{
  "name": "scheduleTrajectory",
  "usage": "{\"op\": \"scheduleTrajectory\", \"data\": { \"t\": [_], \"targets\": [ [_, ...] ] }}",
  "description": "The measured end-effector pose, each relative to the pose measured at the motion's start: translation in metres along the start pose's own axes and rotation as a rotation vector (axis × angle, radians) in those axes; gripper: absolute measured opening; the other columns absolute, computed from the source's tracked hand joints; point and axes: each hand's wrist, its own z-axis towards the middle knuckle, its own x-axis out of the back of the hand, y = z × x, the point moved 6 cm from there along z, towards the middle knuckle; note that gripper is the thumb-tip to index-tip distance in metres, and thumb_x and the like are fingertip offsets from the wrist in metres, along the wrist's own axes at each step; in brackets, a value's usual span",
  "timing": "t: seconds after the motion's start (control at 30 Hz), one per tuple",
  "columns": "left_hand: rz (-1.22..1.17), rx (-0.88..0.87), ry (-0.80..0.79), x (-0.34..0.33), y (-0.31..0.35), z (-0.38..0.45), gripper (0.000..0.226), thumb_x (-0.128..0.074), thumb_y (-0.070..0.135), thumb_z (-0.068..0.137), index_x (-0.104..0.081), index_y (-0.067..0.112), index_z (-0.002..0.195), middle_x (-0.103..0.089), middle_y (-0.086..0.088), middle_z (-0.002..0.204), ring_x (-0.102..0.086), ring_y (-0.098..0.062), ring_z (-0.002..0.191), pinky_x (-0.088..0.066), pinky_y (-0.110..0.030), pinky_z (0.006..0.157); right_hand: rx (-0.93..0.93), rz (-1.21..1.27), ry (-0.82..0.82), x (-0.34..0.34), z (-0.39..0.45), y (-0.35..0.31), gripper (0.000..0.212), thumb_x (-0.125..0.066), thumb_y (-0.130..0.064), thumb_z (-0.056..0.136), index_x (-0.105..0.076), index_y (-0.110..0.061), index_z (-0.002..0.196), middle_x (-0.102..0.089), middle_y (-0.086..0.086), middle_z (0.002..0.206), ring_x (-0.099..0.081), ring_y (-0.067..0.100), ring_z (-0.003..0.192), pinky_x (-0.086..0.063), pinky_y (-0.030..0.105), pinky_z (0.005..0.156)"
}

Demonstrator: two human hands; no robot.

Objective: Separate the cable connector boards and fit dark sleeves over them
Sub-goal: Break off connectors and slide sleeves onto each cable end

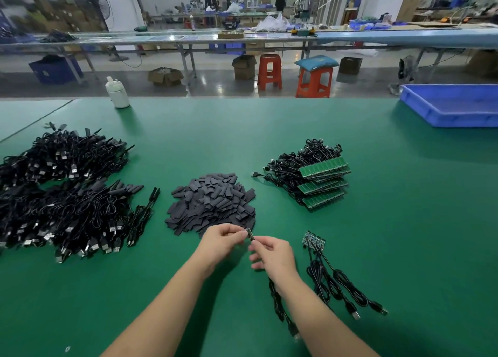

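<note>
Right now you have one small connector board (249,233) pinched between both hands at about 6 o'clock on the green mat (377,235), just in front of the sleeve pile (213,203). Your left hand (221,242) grips the board's far end with thumb and fingertips, while your right hand (272,257) pinches the near end where the cable (280,302) leaves it; that cable trails down under your right wrist toward 5 o'clock. Whether a sleeve is already part-way onto the board, the view is too small to tell.

Holding it at both ends makes sense: one hand steadies the board so the other can push a sleeve along it.

Your supplies sit in an arc for short reaches. The dark sleeves lie at 12 o'clock, nearest your hands. A partly separated strip of boards (314,240) with its cables waits just beside your right hand at 3 o'clock, probably next in line. The unbroken board panels (323,184) are stacked farther off at 1 o'clock. The big tangle of black cables (67,195) at 9 to 10 o'clock looks like the finished heap, kept well apart from the raw stock. A blue tray (452,106) stands far off at 2 o'clock.
</note>
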Motion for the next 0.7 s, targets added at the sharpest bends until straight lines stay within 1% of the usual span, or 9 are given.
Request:
{"op": "scheduleTrajectory", "data": {
  "t": [0.03, 0.1, 0.17, 0.27, 0.33, 0.43, 0.5, 0.63, 0.7],
  "targets": [
    [0.151, -0.043, 0.103, 0.012, 0.000, 0.004, 0.006, -0.075, 0.024, 0.085, -0.073, 0.018, 0.084, -0.072, 0.002, 0.078, -0.056, -0.009, 0.059, -0.043, -0.019, 0.054, 0.011, -0.037, 0.003, 0.005, 0.002, 0.000, 0.019, -0.062, -0.005, 0.095, -0.068, -0.004, 0.112, -0.073, 0.008, 0.081, -0.063, 0.013, 0.059, -0.056, 0.030, 0.055],
    [0.639, -0.119, 0.334, 0.038, 0.002, 0.007, 0.007, -0.067, 0.031, 0.090, -0.071, 0.025, 0.091, -0.066, 0.007, 0.090, -0.059, -0.011, 0.075, -0.045, -0.023, 0.063, 0.031, -0.140, 0.003, 0.015, 0.006, 0.001, 0.014, -0.061, -0.010, 0.095, -0.070, -0.018, 0.102, -0.074, 0.005, 0.079, -0.062, 0.013, 0.056, -0.059, 0.036, 0.060],
    [0.854, -0.163, 0.443, 0.055, -0.004, 0.007, 0.013, -0.061, 0.033, 0.093, -0.070, 0.027, 0.101, -0.060, 0.007, 0.100, -0.059, -0.014, 0.084, -0.048, -0.027, 0.067, 0.045, -0.247, 0.005, 0.021, 0.007, 0.003, 0.015, -0.059, -0.015, 0.096, -0.069, -0.028, 0.095, -0.075, -0.001, 0.079, -0.058, 0.008, 0.049, -0.055, 0.032, 0.054],
    [0.908, -0.134, 0.417, 0.067, -0.021, 0.011, 0.019, -0.057, 0.036, 0.096, -0.069, 0.027, 0.107, -0.058, 0.007, 0.105, -0.059, -0.016, 0.089, -0.049, -0.029, 0.068, 0.061, -0.303, 0.010, 0.024, 0.009, 0.007, 0.019, -0.058, -0.017, 0.096, -0.067, -0.029, 0.109, -0.075, -0.007, 0.083, -0.051, -0.001, 0.048, -0.042, 0.018, 0.050],
    [0.900, -0.120, 0.416, 0.071, -0.028, 0.012, 0.018, -0.059, 0.038, 0.095, -0.069, 0.027, 0.105, -0.056, 0.008, 0.103, -0.059, -0.015, 0.085, -0.047, -0.028, 0.065, 0.071, -0.298, -0.018, 0.023, 0.007, 0.007, 0.022, -0.058, -0.020, 0.096, -0.059, -0.035, 0.113, -0.075, -0.011, 0.089, -0.051, 0.000, 0.054, -0.043, 0.016, 0.054],
    [0.840, -0.111, 0.433, 0.076, -0.029, 0.014, 0.015, -0.066, 0.039, 0.091, -0.069, 0.025, 0.096, -0.054, 0.008, 0.096, -0.057, -0.015, 0.079, -0.045, -0.030, 0.066, 0.086, -0.301, -0.048, 0.024, 0.007, 0.005, 0.024, -0.064, -0.024, 0.094, -0.063, -0.029, 0.117, -0.075, -0.008, 0.094, -0.055, -0.002, 0.064, -0.041, 0.014, 0.060],
    [0.822, -0.101, 0.407, 0.078, -0.027, 0.018, 0.014, -0.069, 0.038, 0.088, -0.067, 0.024, 0.088, -0.054, 0.007, 0.093, -0.056, -0.015, 0.079, -0.048, -0.032, 0.070, 0.094, -0.314, -0.067, 0.024, 0.007, 0.006, 0.021, -0.066, -0.023, 0.092, -0.069, -0.027, 0.113, -0.075, -0.008, 0.095, -0.058, -0.007, 0.066, -0.040, 0.010, 0.061],
    [0.770, -0.042, 0.288, 0.081, -0.028, 0.027, 0.017, -0.076, 0.031, 0.084, -0.062, 0.022, 0.089, -0.062, 0.006, 0.088, -0.060, -0.017, 0.084, -0.051, -0.033, 0.076, 0.098, -0.354, -0.102, 0.022, 0.009, 0.010, 0.014, -0.067, -0.022, 0.092, -0.073, -0.035, 0.095, -0.075, -0.014, 0.098, -0.066, -0.002, 0.098, -0.048, 0.017, 0.091],
    [0.740, 0.015, 0.247, 0.084, -0.029, 0.029, 0.021, -0.079, 0.030, 0.081, -0.062, 0.020, 0.090, -0.063, 0.006, 0.086, -0.060, -0.013, 0.081, -0.049, -0.029, 0.072, 0.093, -0.384, -0.127, 0.020, 0.010, 0.012, 0.021, -0.066, -0.022, 0.093, -0.069, -0.041, 0.083, -0.075, -0.018, 0.096, -0.066, -0.002, 0.101, -0.048, 0.021, 0.096]
  ]
}}
